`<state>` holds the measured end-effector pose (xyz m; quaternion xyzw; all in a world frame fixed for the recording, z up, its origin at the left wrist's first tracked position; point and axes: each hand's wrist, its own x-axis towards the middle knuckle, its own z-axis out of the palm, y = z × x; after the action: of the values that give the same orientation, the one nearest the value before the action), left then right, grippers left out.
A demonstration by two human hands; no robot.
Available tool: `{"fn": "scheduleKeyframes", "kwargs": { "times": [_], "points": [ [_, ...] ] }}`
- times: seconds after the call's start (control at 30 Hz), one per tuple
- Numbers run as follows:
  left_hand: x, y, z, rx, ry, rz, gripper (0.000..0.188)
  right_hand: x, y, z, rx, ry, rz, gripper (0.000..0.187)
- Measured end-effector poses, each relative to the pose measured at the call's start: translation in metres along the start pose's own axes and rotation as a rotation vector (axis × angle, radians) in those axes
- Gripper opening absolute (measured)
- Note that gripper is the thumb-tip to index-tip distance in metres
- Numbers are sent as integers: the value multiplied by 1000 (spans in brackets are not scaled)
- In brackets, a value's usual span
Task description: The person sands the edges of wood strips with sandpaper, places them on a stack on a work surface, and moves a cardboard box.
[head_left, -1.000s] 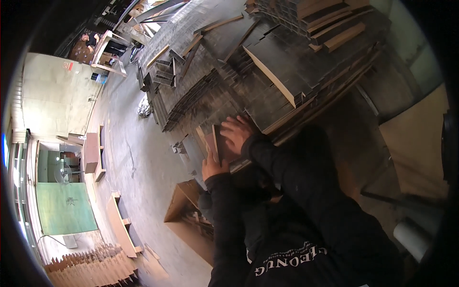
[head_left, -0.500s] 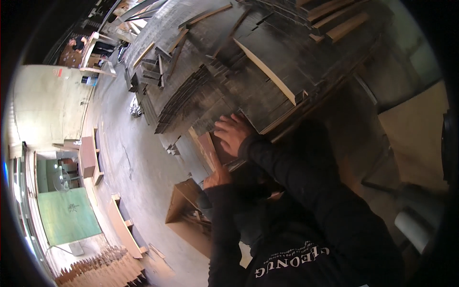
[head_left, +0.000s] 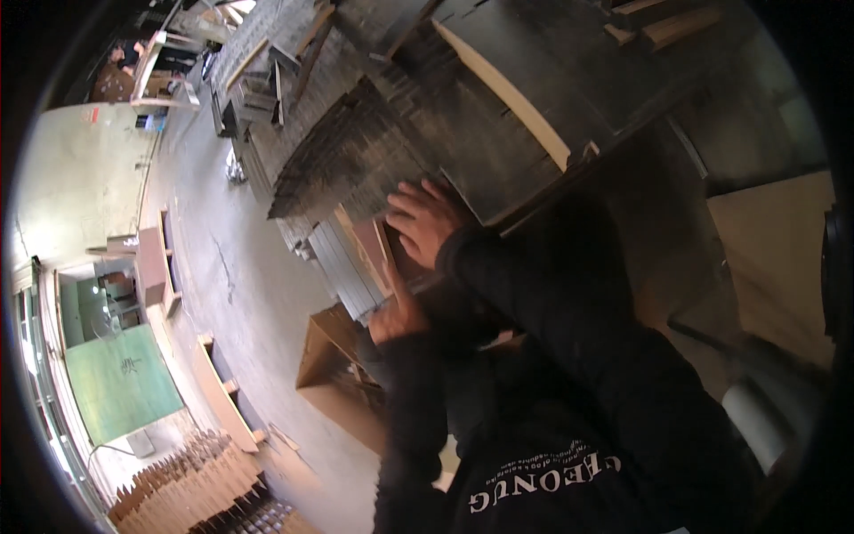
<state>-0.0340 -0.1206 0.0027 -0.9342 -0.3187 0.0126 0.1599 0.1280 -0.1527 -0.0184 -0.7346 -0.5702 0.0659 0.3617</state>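
Observation:
My right hand (head_left: 429, 222) lies palm down with its fingers spread, on or just over a reddish-brown wooden board (head_left: 372, 240). Nearer me, my left hand (head_left: 398, 313) rests by the near end of the board; one digit stretches along its pale edge, and the other fingers are partly hidden. To the left of the board lies a bundle of grey strips (head_left: 336, 269). A dark worktop stacked with thin dark slats (head_left: 329, 147) stretches away beyond my hands. Shadow and my sleeves hide what lies under my right wrist.
A long pale wooden strip (head_left: 503, 93) lies across the worktop. At my left stands an open cardboard box (head_left: 334, 383). Further left are brown boards on the floor (head_left: 227, 396), a green panel (head_left: 124, 383) and stacked wooden pieces (head_left: 191, 485). Another person (head_left: 124, 58) is far off at upper left.
The view has tilted and shifted slightly, so the worktop and floor items sit higher and further left. Both hands stay at the board, with the right hand's fingers still spread.

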Motion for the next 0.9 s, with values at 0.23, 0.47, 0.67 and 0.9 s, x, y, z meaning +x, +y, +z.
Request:
{"fn": "scheduleKeyframes", "kwargs": {
  "times": [0.23, 0.47, 0.67, 0.9],
  "points": [
    [64, -19, 25, -132, 20, -91, 72, 0, 3, -3, -41, 48, -54, 33],
    [-112, -54, -27, -307, -172, -535, 58, -2, 12, -1, 35, 122, -56, 32],
    [-230, -155, 50, 91, -146, -814, 62, 3, 4, -7, -39, 58, -105, 32],
    [-235, -89, 122, -410, -477, -1045, 73, 8, 1, -12, -91, 6, -178, 34]
  ]
}}
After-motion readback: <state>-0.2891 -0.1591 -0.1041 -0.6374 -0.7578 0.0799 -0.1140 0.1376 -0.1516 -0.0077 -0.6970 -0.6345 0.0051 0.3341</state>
